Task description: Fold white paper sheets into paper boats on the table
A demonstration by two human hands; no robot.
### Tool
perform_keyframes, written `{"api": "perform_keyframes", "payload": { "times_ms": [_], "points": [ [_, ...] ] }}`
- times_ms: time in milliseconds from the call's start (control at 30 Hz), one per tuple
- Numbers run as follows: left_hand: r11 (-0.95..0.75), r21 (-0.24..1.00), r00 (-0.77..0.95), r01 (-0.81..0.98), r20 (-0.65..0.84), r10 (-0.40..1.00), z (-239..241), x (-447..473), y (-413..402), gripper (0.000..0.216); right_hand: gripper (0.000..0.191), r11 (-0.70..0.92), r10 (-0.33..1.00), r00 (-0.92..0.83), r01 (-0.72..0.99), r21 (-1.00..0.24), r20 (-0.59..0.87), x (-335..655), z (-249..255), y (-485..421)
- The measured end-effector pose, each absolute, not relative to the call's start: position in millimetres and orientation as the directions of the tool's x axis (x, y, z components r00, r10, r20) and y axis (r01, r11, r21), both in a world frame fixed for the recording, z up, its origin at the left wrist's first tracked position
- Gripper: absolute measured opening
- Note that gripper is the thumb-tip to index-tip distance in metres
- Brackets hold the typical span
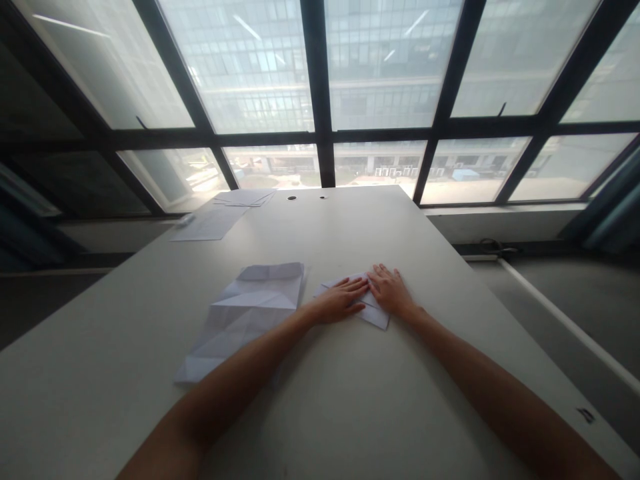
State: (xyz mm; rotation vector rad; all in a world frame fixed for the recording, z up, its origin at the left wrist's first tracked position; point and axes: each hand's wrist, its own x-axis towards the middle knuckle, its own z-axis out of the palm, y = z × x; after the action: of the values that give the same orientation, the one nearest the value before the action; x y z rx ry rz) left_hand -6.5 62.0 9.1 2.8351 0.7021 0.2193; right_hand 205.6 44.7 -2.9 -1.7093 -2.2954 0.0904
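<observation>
A small folded white paper point(376, 316) lies on the white table point(350, 400) in front of me. My left hand point(341, 299) rests flat on its left part with fingers stretched out toward the right. My right hand point(390, 290) lies flat on its right part, fingers spread and pointing left and away. The fingertips of both hands meet over the middle of the paper. Most of the paper is hidden under the hands. Neither hand grips anything.
A larger creased sheet point(245, 313), partly folded, lies to the left of my left forearm. More sheets point(213, 223) lie at the far left of the table, near two round holes point(291, 198). Large windows stand behind the table. The table's right edge drops to the floor.
</observation>
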Motion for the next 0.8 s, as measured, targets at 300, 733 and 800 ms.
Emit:
{"api": "perform_keyframes", "payload": {
  "times_ms": [300, 733, 800],
  "points": [
    [-0.746, 0.244, 0.742, 0.620, 0.126, 0.658, -3, 0, 61, 0.056, 0.045, 0.415, 0.897, -0.358, 0.884, -0.214, 0.261, 176, -6, 18],
    [-0.797, 0.236, 0.775, 0.557, 0.199, 0.600, 5, -5, 61, 0.053, 0.047, 0.424, 0.897, -0.401, 0.899, -0.106, 0.187, 211, 1, 43],
    [-0.808, 0.209, 0.796, 0.551, 0.160, 0.584, 5, -5, 59, 0.058, 0.044, 0.421, 0.892, -0.393, 0.903, -0.089, 0.224, 210, 1, 41]
  ]
}}
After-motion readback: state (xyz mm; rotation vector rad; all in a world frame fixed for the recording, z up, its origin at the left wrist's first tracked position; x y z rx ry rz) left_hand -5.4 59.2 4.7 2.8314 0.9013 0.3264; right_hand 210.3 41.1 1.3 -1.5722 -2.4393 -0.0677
